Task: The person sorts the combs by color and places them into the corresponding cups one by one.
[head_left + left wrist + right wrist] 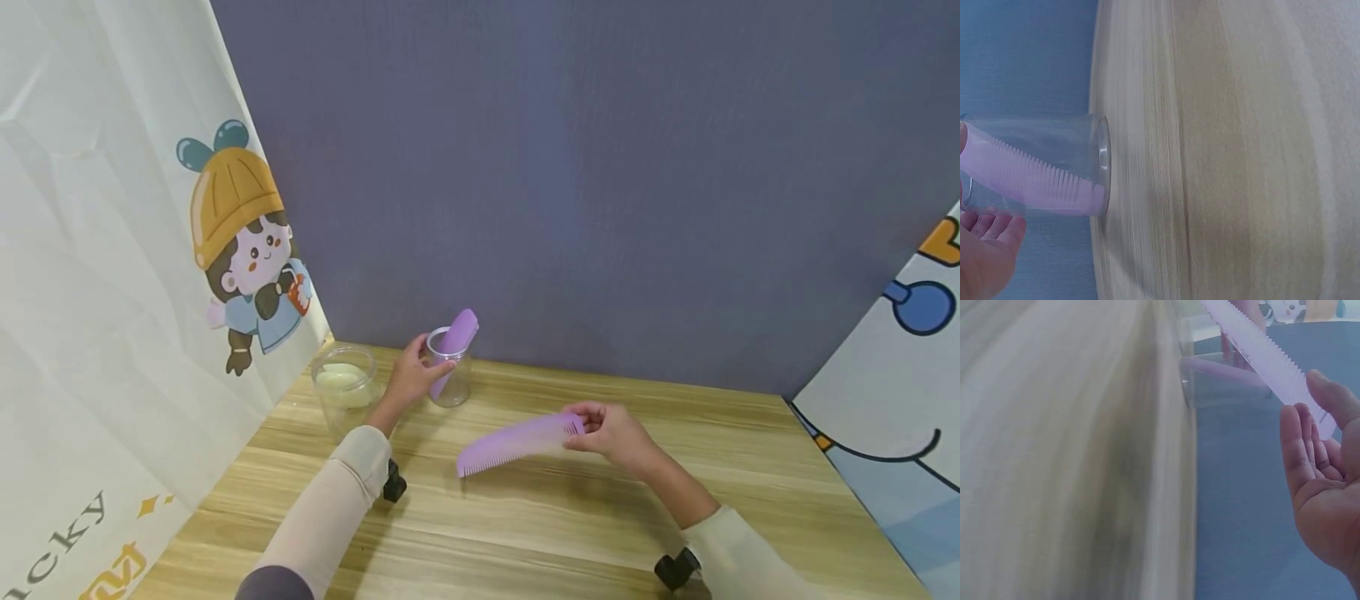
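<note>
A clear jar (pixel 459 385) stands upright near the back of the table, with one purple comb (pixel 459 332) leaning inside and its top end above the rim. My left hand (pixel 411 377) grips the jar near its rim, fingers and thumb on either side. To the right, my right hand (pixel 611 433) pinches one end of a second purple comb (pixel 510 442), held above the table with its teeth facing down. In the right wrist view this held comb (pixel 1266 356) slants up from the fingers. The left wrist view shows the other comb's teeth (pixel 1054 181) through the jar wall.
A larger clear container (pixel 347 392) with pale yellow-green things in it stands left of the left forearm. The wooden table (pixel 480 542) meets a dark blue-grey panel (pixel 562 208) at the back. Printed white panels (pixel 112 250) flank it on both sides.
</note>
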A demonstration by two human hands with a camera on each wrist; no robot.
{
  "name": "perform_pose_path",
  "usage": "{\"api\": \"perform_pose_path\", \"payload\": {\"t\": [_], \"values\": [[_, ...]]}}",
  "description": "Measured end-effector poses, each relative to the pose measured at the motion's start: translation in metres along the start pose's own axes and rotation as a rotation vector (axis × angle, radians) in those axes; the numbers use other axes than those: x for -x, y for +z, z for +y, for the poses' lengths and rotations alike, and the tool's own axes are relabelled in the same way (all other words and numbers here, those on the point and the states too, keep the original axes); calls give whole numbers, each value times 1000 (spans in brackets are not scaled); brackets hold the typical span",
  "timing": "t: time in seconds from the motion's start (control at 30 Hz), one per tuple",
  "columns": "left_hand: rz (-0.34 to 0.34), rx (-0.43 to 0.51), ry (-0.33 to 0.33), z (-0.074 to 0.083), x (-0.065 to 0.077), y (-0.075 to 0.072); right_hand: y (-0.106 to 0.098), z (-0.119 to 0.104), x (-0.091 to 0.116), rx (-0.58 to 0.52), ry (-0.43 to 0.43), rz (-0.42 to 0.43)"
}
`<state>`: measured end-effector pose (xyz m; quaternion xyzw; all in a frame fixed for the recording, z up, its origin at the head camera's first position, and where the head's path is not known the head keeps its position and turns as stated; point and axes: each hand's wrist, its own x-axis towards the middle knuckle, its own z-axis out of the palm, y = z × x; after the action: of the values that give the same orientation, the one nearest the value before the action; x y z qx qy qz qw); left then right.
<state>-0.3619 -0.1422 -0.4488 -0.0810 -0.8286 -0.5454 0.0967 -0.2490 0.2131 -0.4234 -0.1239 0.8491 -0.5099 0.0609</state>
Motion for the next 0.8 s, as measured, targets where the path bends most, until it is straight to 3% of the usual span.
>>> {"api": "perform_pose_path", "payload": {"t": [0.37,0.8], "values": [[-1,4,2,0,0,0,-16,-17,-19,-48,-21,39],[6,-29,-3,1,0,0,-31,-43,-45,-7,-84,123]]}}
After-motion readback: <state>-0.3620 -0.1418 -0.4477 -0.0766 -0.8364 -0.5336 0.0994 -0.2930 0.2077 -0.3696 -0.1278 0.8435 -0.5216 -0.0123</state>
